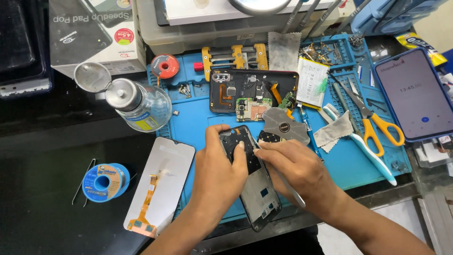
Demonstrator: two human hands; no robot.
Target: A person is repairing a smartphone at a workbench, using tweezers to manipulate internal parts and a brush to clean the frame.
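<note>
My left hand (pixel 221 172) grips a black phone middle frame (pixel 257 189) from its left side, thumb resting on the frame's upper inner face. My right hand (pixel 295 167) holds a thin metal tool (pixel 293 191) like a pen, its tip against the upper right edge of the frame. The frame lies tilted over the front edge of a blue work mat (pixel 344 163). An opened phone back (pixel 252 92) with its circuit board showing sits on the mat just beyond the hands.
A detached screen with orange flex cable (pixel 163 182) lies left of the hands. A clear liquid dispenser bottle (pixel 141 106), blue solder spool (pixel 104 182), yellow-handled scissors (pixel 373 123), toothbrush (pixel 363 146), battery (pixel 311 80) and a lit phone showing a timer (pixel 413 94) surround the mat.
</note>
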